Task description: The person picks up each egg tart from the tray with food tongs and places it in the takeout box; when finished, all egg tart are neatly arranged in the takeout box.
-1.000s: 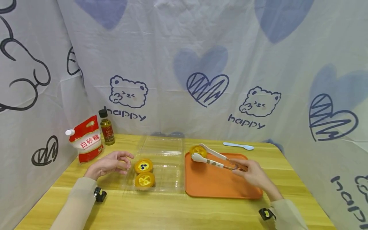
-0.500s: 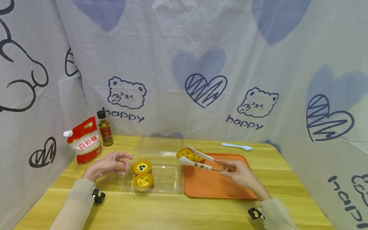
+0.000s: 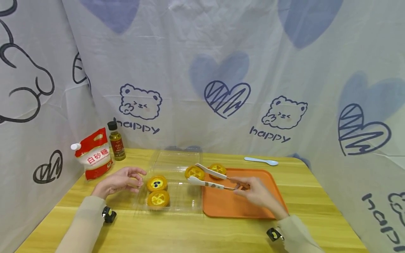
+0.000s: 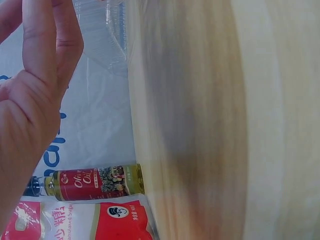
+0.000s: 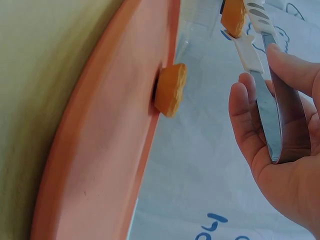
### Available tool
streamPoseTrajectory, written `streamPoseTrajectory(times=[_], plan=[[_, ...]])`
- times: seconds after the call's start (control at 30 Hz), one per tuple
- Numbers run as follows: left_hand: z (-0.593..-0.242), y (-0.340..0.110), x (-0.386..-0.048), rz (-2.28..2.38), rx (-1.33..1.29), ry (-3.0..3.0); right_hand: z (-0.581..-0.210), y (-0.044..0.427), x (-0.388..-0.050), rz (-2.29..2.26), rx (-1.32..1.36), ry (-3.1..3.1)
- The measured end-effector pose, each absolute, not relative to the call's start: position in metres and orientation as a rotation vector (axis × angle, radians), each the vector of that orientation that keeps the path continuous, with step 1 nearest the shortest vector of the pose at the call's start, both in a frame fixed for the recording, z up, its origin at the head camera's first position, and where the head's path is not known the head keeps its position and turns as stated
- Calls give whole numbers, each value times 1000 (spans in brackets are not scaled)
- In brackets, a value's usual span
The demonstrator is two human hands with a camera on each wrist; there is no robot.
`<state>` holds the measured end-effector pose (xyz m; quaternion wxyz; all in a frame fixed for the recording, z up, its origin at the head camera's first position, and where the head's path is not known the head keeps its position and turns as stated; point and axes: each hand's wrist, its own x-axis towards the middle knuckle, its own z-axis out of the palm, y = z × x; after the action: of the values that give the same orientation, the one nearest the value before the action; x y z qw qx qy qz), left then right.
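Observation:
Metal tongs with white tips (image 3: 209, 183) are gripped in my right hand (image 3: 257, 193), over the orange tray (image 3: 243, 203). Between the tips is an egg tart (image 3: 194, 172), held above the right part of the clear plastic box (image 3: 181, 200). In the right wrist view the tart (image 5: 233, 18) hangs raised in the tongs (image 5: 272, 115), while another tart (image 5: 171, 90) sits on the tray. Two tarts, one with dark berries (image 3: 156, 183) and one plain yellow (image 3: 158, 199), lie in the box's left side. My left hand (image 3: 121, 181) hovers left of the box, fingers loosely bent, holding nothing.
A red and white sugar bag (image 3: 96, 154) and an olive oil bottle (image 3: 117, 144) stand at the back left. Behind the tray lies a pale blue spoon (image 3: 261, 161). The box's raised clear lid (image 3: 177, 160) is at the back, before a printed curtain.
My right hand and the tongs have moved left, carrying the tart from over the tray to over the box. The tart remaining on the tray has come into sight. My left hand stays put.

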<state>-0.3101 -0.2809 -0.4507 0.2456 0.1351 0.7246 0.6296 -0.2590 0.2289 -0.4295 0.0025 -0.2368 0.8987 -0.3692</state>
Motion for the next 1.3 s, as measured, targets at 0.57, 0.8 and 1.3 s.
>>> streamPoseTrajectory(times=[0.57, 0.8, 1.3], plan=[[-449, -279, -309, 1715, 344, 1976, -425, 193, -260, -1034, -759, 2816], [-449, -279, -309, 1716, 344, 1971, -418, 175, -261, -1025, -791, 2802], [-448, -279, -308, 1719, 336, 1969, -411, 151, -268, -897, -899, 2804]])
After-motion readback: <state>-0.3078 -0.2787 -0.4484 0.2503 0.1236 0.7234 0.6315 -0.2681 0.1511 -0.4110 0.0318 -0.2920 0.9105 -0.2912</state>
